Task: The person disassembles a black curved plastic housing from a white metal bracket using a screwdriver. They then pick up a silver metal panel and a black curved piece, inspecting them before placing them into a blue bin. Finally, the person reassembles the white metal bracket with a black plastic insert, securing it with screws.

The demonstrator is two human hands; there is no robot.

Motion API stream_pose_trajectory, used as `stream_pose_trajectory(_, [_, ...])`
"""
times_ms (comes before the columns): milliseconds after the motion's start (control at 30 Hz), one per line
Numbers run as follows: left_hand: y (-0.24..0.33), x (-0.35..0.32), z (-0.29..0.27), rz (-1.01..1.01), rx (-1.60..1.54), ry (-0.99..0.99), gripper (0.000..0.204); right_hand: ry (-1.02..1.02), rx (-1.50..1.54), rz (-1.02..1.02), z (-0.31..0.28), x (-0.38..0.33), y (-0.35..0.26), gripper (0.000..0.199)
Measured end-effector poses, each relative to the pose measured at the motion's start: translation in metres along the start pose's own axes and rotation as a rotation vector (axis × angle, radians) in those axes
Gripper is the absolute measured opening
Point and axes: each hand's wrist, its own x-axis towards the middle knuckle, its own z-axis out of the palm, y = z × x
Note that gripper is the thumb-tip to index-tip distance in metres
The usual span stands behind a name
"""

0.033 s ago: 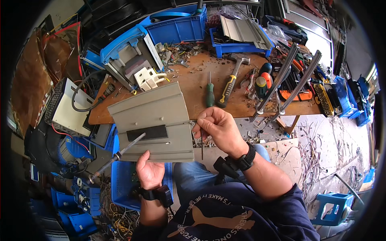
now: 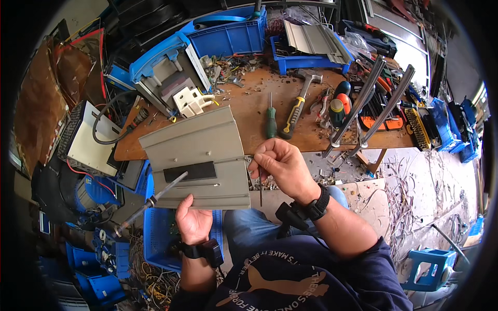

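Observation:
A grey ribbed metal panel point(image 2: 223, 135) is tilted over the near edge of the workbench. It bears a black strip point(image 2: 197, 172), two small studs and a slot. My left hand point(image 2: 194, 223) grips its lower edge, thumb on the front face, other fingers largely hidden behind. At the panel's right edge, my right hand point(image 2: 277, 163) has thumb and index finger pinched together near a small metal bit; whether it holds that bit is unclear. Below that hand a thin dark rod point(image 2: 261, 196) points down. A long metal rod point(image 2: 150, 202) slants across the panel's lower left.
On the wooden bench point(image 2: 249, 88) lie a hammer point(image 2: 298, 106), a green-handled screwdriver point(image 2: 271, 119) and a white plastic part point(image 2: 192, 101). Two upright metal bars point(image 2: 386, 106) stand at the right. Blue crates point(image 2: 228, 39) line the back; a blue basket point(image 2: 155, 249) sits below my left hand.

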Motion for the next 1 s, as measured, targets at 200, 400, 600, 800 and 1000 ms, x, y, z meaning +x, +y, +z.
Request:
stream_pose_trajectory(200, [-0.002, -0.001, 0.003, 0.015, 0.022, 0.004, 0.033, -0.009, 0.003, 0.012, 0.001, 0.0, 0.0, 0.007])
stream_pose_trajectory(400, [-0.001, -0.002, 0.004, -0.003, 0.003, -0.014, 0.032, 0.016, 0.016, 0.03, 0.003, -0.002, 0.0, 0.005])
stream_pose_trajectory(600, [-0.002, -0.002, -0.001, 0.045, 0.092, -0.009, 0.037, 0.054, -0.017, 0.091, 0.001, -0.002, -0.001, 0.006])
stream_pose_trajectory(800, [-0.008, -0.008, 0.002, 0.209, 0.311, 0.033, 0.037, 0.113, 0.085, 0.214, 0.0, -0.002, 0.002, 0.006])
stream_pose_trajectory(1000, [-0.004, -0.008, 0.005, 0.159, 0.258, 0.045, 0.041, 0.075, -0.018, 0.11, 0.0, -0.007, 0.011, 0.008])
